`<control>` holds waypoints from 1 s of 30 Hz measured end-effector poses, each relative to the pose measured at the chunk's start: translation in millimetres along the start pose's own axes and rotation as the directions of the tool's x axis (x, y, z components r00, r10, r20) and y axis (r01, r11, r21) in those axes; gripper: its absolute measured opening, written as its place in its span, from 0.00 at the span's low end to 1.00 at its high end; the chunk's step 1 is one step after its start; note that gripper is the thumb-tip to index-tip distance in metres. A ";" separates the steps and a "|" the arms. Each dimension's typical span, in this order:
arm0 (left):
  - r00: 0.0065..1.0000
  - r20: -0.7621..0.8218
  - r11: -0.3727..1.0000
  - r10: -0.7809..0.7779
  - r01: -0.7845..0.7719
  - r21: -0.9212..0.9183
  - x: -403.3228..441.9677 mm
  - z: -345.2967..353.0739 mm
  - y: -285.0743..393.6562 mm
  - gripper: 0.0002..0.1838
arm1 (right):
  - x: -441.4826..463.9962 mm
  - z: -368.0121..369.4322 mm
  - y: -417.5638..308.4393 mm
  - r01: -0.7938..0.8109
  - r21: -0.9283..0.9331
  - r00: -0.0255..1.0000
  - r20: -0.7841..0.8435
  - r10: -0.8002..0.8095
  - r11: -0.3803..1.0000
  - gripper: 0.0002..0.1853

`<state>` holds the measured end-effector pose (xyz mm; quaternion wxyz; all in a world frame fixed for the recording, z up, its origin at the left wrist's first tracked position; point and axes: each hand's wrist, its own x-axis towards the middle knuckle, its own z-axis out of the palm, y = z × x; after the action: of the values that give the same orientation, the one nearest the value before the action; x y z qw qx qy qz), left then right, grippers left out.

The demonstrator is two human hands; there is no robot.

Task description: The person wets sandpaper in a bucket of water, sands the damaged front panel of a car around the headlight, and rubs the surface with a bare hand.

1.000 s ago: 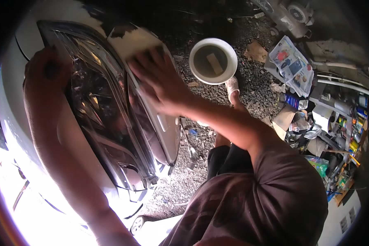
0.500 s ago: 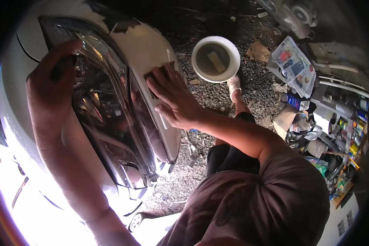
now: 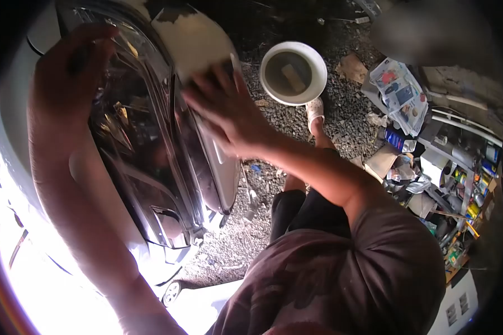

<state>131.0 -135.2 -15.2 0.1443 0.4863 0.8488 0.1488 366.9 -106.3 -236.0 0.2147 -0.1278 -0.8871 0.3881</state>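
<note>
My right hand (image 3: 226,111) lies flat on the pale car body panel (image 3: 198,42) beside the headlight (image 3: 134,117). Under its fingers shows the edge of a dark sheet that looks like sandpaper (image 3: 235,60); motion blurs the fingertips. Above the other side of the headlight, my left hand (image 3: 67,70) is curled, its fingertips near the lens. Something dark shows inside that curl, but I cannot make out whether it is an object or shadow. Beyond the panel, a white bucket (image 3: 322,78) holds murky water with a pale rectangular block (image 3: 293,78) in it.
Gravel (image 3: 341,125) covers the ground around my foot in a light clog (image 3: 314,114). To the right lie a newspaper (image 3: 399,92), a cardboard piece (image 3: 352,68) and a cluttered pile of cans and tools (image 3: 458,190). Strong light glares at lower left.
My right hand has slid up and slightly left along the panel, the dark sheet moving with it. My left hand has shifted slightly up and left in view.
</note>
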 end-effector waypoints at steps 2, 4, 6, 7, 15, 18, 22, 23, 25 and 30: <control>0.997 0.041 0.996 -0.060 0.062 -0.067 4.3 -2.4 -5.7 0.14 | 76.9 -9.3 32.8 0.018 0.159 0.998 -0.070 -0.007 0.987 0.36; 0.991 0.090 0.984 -0.102 0.114 -0.140 5.5 -2.7 -13.4 0.15 | 44.8 2.6 17.4 -0.016 0.074 0.996 -0.083 0.022 0.997 0.37; 0.996 0.035 0.989 -0.078 0.082 -0.121 5.5 -1.7 -20.8 0.15 | 0.5 1.8 -8.0 -0.066 0.002 0.997 -0.028 0.066 0.998 0.40; 0.997 0.013 0.990 -0.073 0.074 -0.116 5.7 -1.5 -24.3 0.15 | -29.2 13.0 -15.4 -0.088 0.028 0.996 0.011 0.088 0.996 0.40; 0.998 0.033 0.990 -0.057 0.053 0.128 1.0 -6.4 -11.2 0.18 | 14.4 12.0 8.5 -0.044 0.048 0.990 -0.135 0.050 0.998 0.41; 0.996 -0.045 0.979 0.076 -0.066 0.192 0.6 -1.3 -13.3 0.18 | -47.2 28.5 -26.8 -0.076 0.065 0.994 -0.080 0.081 0.995 0.34; 0.996 0.019 0.996 -0.083 0.082 0.046 -2.2 3.2 -5.1 0.18 | 7.1 17.3 -5.6 -0.056 -0.018 0.989 -0.137 0.053 0.998 0.35; 0.998 -0.058 1.000 0.021 -0.020 0.018 0.2 5.4 -8.3 0.16 | 15.6 13.5 -6.6 -0.056 -0.020 0.988 -0.147 0.053 0.998 0.35; 0.979 -0.132 0.988 0.155 -0.156 0.004 4.5 7.8 -13.2 0.15 | 28.8 4.9 -7.6 -0.093 0.003 0.985 -0.144 0.093 0.996 0.35; 0.993 -0.048 0.990 -0.106 0.110 0.085 -1.1 -0.4 9.3 0.15 | -38.4 27.9 -20.0 -0.129 0.069 0.990 -0.058 0.133 0.989 0.39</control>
<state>138.7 -131.7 -11.0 0.1121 0.4422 0.8825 0.1142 385.9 -152.4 -248.9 0.2202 -0.1905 -0.8567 0.4258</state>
